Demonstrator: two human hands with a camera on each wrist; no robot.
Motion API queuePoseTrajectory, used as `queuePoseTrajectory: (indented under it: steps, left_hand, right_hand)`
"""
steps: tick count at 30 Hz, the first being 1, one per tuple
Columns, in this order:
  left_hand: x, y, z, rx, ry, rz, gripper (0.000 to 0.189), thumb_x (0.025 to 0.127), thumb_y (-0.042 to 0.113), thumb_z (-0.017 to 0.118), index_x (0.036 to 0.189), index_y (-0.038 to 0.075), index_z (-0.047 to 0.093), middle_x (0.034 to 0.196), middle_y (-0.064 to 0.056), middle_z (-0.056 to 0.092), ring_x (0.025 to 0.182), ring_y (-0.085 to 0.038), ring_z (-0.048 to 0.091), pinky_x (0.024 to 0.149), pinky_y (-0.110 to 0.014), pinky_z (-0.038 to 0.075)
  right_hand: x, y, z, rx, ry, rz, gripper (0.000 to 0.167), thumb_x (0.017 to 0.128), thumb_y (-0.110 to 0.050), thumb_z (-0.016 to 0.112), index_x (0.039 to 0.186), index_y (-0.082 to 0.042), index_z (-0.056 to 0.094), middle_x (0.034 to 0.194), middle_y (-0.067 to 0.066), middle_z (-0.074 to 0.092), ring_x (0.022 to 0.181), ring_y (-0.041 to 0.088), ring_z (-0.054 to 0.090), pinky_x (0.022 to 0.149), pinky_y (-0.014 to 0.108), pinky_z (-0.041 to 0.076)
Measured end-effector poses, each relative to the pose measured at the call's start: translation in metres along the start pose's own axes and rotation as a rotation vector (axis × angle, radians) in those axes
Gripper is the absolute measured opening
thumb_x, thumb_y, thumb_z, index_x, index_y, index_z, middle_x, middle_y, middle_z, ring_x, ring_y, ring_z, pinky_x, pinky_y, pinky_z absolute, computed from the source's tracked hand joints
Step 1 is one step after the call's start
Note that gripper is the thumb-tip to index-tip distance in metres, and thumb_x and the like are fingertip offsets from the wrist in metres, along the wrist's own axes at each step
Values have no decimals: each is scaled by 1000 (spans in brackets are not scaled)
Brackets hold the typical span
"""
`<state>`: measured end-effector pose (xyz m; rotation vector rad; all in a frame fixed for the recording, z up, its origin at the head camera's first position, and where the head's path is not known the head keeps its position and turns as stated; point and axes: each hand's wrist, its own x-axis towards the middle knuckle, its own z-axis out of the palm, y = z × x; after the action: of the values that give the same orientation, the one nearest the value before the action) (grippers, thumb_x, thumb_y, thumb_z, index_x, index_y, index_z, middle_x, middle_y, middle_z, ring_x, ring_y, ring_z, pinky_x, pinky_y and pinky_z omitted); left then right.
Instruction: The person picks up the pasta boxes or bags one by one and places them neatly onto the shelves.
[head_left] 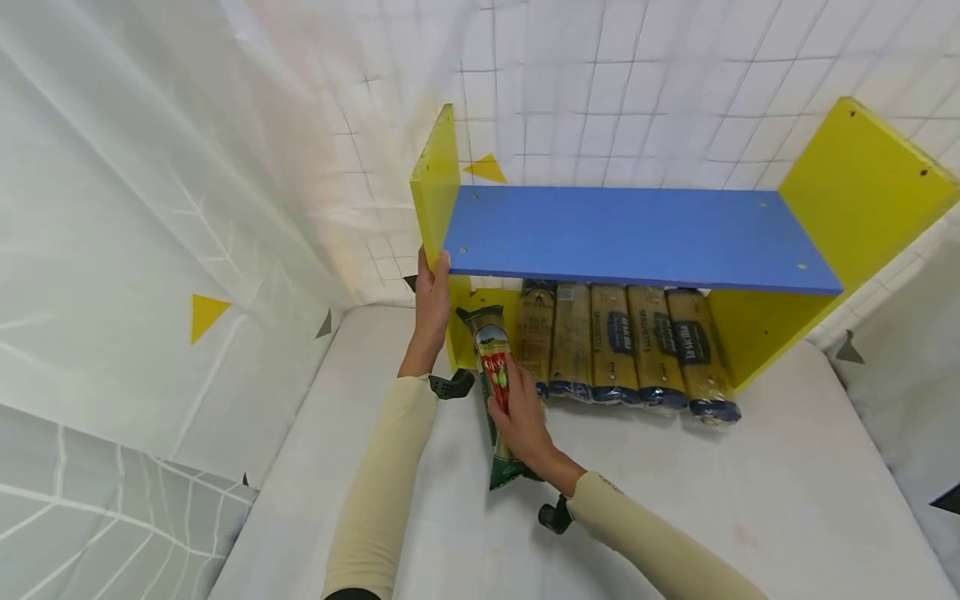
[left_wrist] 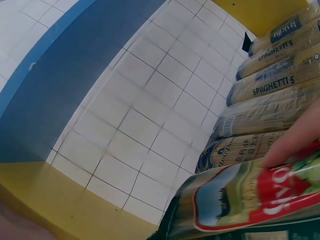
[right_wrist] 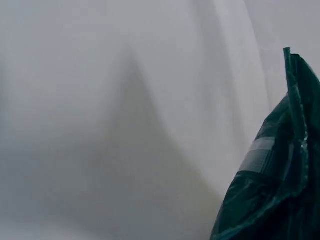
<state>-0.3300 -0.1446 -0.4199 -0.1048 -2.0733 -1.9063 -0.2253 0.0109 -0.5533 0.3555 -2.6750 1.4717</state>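
My right hand [head_left: 521, 421] grips a green-ended packet of spaghetti [head_left: 491, 340] with a red label, holding it at a slant by the left opening of the shelf unit. The packet's far end reaches under the blue board; its near green end also shows in the right wrist view. My left hand [head_left: 431, 300] holds the front edge of the yellow left side panel [head_left: 435, 187], thumb near the corner of the blue shelf board [head_left: 637, 233]. Beneath that board, several spaghetti packets [head_left: 615, 350] lie side by side, just right of the held one.
A yellow right side panel [head_left: 862, 192] bounds the unit on the far side. Behind stands a white grid-lined wall [head_left: 570, 100] under clear sheeting. The unit rests on a white surface [head_left: 675, 500], with white sheeting [head_left: 135, 250] along the left.
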Motion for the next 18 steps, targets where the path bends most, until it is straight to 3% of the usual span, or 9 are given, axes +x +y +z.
queuePoseTrajectory:
  steps: [4, 11, 18]
  left_hand:
    - [-1, -2, 1, 7, 5, -2, 54, 111, 42, 38, 160, 24, 27, 144, -14, 47, 122, -23, 45, 104, -47, 36]
    - [-3, -3, 0, -16, -14, 10, 53, 111, 40, 38, 160, 23, 26, 149, -13, 46, 135, -26, 46, 116, -56, 35]
    - [-1, -1, 0, -23, -14, 14, 54, 111, 41, 39, 161, 23, 26, 145, -15, 47, 123, -33, 46, 101, -45, 35]
  right_hand:
    - [11, 3, 5, -25, 20, 32, 76, 100, -17, 65, 163, -10, 24, 153, 22, 38, 129, 37, 51, 104, 57, 51]
    - [27, 9, 24, -135, 37, 69, 70, 97, -13, 67, 158, -6, 31, 149, 27, 41, 130, 41, 51, 103, 57, 52]
    - [34, 8, 36, -262, 24, 69, 77, 92, -17, 75, 155, -5, 33, 149, 29, 36, 133, 43, 46, 100, 56, 55]
